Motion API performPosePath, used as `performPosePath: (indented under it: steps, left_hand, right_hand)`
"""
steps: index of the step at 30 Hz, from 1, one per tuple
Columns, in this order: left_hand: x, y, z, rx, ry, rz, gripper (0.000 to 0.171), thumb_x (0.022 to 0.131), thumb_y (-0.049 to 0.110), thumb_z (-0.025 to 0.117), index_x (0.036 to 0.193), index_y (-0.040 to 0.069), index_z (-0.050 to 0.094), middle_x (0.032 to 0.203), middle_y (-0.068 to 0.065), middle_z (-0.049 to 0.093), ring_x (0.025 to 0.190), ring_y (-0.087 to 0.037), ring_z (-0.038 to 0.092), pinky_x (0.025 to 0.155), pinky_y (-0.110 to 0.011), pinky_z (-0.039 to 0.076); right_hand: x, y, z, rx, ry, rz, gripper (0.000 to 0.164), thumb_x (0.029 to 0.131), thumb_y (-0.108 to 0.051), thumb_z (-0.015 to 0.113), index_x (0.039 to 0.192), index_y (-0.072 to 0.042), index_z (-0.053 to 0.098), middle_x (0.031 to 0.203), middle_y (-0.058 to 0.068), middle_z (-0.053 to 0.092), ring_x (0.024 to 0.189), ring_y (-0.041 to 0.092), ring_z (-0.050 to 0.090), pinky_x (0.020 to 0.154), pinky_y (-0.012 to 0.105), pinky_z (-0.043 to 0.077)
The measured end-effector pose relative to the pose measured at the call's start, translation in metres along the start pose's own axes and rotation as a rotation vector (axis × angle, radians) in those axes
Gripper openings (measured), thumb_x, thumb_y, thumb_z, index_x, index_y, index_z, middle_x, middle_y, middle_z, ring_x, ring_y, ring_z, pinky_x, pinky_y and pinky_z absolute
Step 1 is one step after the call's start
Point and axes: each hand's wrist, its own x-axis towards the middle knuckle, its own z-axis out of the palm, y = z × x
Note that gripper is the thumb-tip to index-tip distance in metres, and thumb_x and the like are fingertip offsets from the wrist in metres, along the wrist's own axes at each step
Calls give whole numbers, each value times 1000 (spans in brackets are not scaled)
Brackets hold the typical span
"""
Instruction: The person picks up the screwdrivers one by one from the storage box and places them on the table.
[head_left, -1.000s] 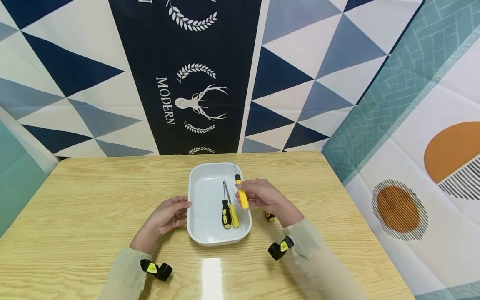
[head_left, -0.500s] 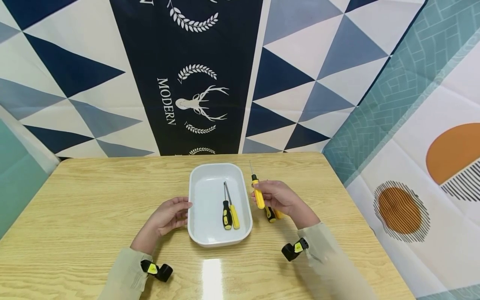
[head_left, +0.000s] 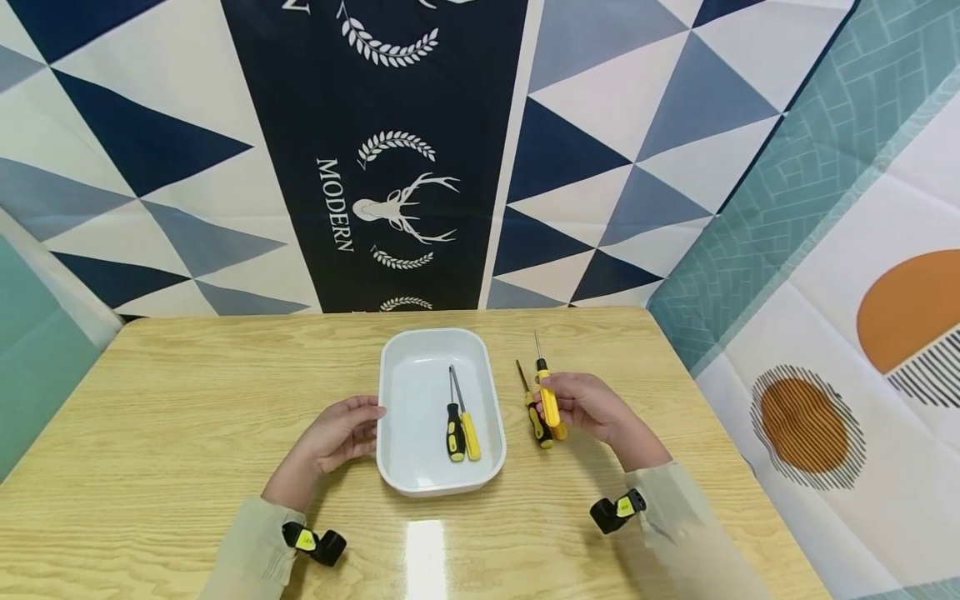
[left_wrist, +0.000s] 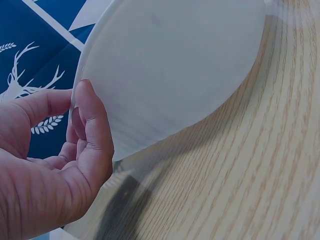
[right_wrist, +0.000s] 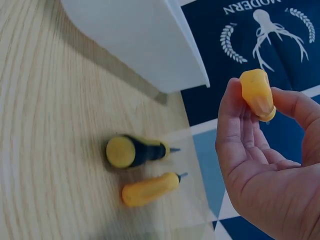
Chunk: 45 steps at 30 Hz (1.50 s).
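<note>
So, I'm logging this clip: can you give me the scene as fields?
left hand: holds the white tray by its rim
right hand: holds a yellow screwdriver, tip up
in tray: black-and-yellow screwdriver, yellow-handled screwdriver
on table, right of tray: two more screwdrivers

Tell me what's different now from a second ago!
The right hand carried the yellow screwdriver rightward, from over the edge of the tray to out above the table. That uncovered more of two other screwdrivers there. Nothing was newly grabbed or let go. The left hand still holds the tray's left rim, and the screwdrivers inside it stayed put.
</note>
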Motion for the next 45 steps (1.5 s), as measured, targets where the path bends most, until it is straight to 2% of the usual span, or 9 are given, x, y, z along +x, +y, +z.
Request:
performPosePath:
  steps: [4, 12, 20, 24, 31, 38, 45]
  left_hand:
    - [0, 0, -1, -2, -2, 2, 48, 94, 16, 54, 130, -7, 35, 87, 1, 59, 76, -9, 57, 67, -20, 55]
    - [0, -1, -2, -13, -8, 1, 43, 93, 16, 54, 127, -5, 37, 86, 1, 58, 75, -8, 57, 67, -21, 55]
    - [1, -2, -1, -8, -8, 4, 44, 93, 17, 55, 127, -6, 37, 86, 0, 58, 74, -8, 56, 66, -20, 54]
    - [1, -2, -1, -12, -5, 1, 43, 93, 17, 55, 126, -5, 38, 86, 0, 58, 73, -8, 56, 66, -20, 54]
    - [0, -1, -1, -14, -11, 5, 44, 93, 16, 55, 127, -6, 37, 86, 0, 58, 74, -8, 56, 66, -20, 54]
    - [1, -1, -2, -15, -16, 9, 45, 93, 17, 55, 127, -7, 37, 86, 0, 58, 73, -8, 56, 65, -20, 54]
    - [1, -1, -1, -12, -9, -1, 46, 93, 17, 56, 128, -6, 36, 87, 0, 58, 74, -8, 55, 66, -20, 54]
  right_hand:
    - [-2, 3, -5, -11, 26, 1, 38, 95, -16, 50, 121, 10, 43, 87, 2, 68, 77, 11, 65, 72, 23, 56]
    - [-1, 8, -15, 9, -22, 0, 45, 97, -17, 47, 127, 15, 35, 90, 4, 67, 79, 11, 65, 75, 24, 56]
    - [-1, 11, -18, 25, 72, 41, 49, 95, -16, 50, 130, 15, 36, 83, -1, 70, 74, 9, 66, 68, 22, 56]
    - [-2, 12, -19, 37, 73, 48, 45, 95, -16, 50, 128, 13, 40, 83, -1, 70, 73, 9, 66, 67, 20, 56]
    - [-2, 12, -22, 39, 68, 52, 29, 95, -17, 51, 115, 4, 53, 81, -2, 70, 74, 9, 66, 67, 19, 56]
    - [0, 16, -28, 28, 88, 57, 36, 95, -17, 52, 120, 8, 50, 79, -2, 69, 73, 9, 66, 66, 19, 56]
    - [2, 25, -37, 36, 105, 62, 31, 95, -16, 51, 116, 7, 52, 78, -2, 71, 71, 9, 66, 66, 20, 56]
